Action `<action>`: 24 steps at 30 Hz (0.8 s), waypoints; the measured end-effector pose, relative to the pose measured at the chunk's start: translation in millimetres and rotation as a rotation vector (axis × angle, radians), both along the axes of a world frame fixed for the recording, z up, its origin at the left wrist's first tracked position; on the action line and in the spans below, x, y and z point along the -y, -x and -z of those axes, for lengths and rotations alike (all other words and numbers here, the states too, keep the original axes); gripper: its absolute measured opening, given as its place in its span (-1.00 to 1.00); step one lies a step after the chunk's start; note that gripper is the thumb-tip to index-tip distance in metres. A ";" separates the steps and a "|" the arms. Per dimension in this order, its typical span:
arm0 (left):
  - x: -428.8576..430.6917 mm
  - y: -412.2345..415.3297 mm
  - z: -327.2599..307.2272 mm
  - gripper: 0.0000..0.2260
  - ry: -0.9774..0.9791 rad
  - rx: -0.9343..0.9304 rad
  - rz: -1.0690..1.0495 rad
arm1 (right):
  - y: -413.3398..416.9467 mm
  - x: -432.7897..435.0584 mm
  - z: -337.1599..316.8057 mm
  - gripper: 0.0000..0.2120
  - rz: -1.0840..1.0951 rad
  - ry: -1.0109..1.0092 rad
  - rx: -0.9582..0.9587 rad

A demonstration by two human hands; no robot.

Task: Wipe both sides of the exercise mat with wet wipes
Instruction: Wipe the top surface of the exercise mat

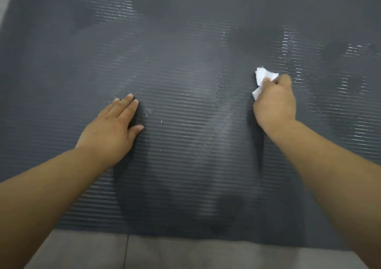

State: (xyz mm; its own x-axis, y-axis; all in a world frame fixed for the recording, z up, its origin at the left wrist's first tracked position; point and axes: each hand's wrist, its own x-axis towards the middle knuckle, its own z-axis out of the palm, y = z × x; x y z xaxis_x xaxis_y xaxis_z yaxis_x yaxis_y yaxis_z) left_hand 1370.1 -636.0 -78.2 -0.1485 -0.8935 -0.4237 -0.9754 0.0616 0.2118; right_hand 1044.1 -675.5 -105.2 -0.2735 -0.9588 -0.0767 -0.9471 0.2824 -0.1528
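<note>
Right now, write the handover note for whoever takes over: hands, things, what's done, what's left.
Left hand: flat on the mat, fingers straight, holding nothing.
Right hand: grips a crumpled wipe over the mat's right part.
The mat lies flat on the floor, ribbed side up.
Done: wet streaks shine on the far and right parts.
Left: the duller near-middle area probably needs wiping. Whether the underside has been wiped cannot be told.

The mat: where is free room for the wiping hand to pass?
Bare mat lies between the left hand, pressed flat, and the right hand gripping the wipe, and across the far part. The floor strip at the near edge is bare too. Nothing crowds it.
</note>
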 end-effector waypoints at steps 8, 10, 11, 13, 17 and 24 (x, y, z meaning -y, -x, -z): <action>0.1 -4.9 -0.5 -0.47 0.021 0.005 -0.012 | -134.6 -95.7 -7.7 -0.70 -1.161 -0.013 0.435; 0.8 -3.9 0.2 -0.48 0.025 0.022 0.006 | -112.1 -70.9 -10.0 -0.66 -1.159 -0.031 0.371; 1.6 -4.0 0.6 -0.49 0.020 0.027 0.006 | -91.1 -51.7 -4.5 -0.64 -1.067 0.031 0.292; 3.8 -4.5 1.2 -0.48 0.014 0.039 0.010 | -42.0 -7.4 7.5 -0.65 -0.674 0.004 0.105; 9.7 -1.1 1.9 -0.45 0.041 0.091 0.012 | -11.1 32.7 -0.1 -0.86 -0.007 -0.003 0.110; 36.4 23.6 8.8 -0.49 0.029 0.036 0.053 | -97.8 -26.5 -6.3 -0.77 -1.034 -0.179 0.363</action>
State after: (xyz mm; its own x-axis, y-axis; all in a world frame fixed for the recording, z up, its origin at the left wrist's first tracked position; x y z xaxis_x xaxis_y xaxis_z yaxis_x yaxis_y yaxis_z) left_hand 1346.5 -672.4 -87.0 -0.1811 -0.8969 -0.4034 -0.9775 0.1191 0.1741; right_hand 1141.9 -649.0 -99.0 0.7186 -0.6789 -0.1504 -0.6464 -0.5725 -0.5045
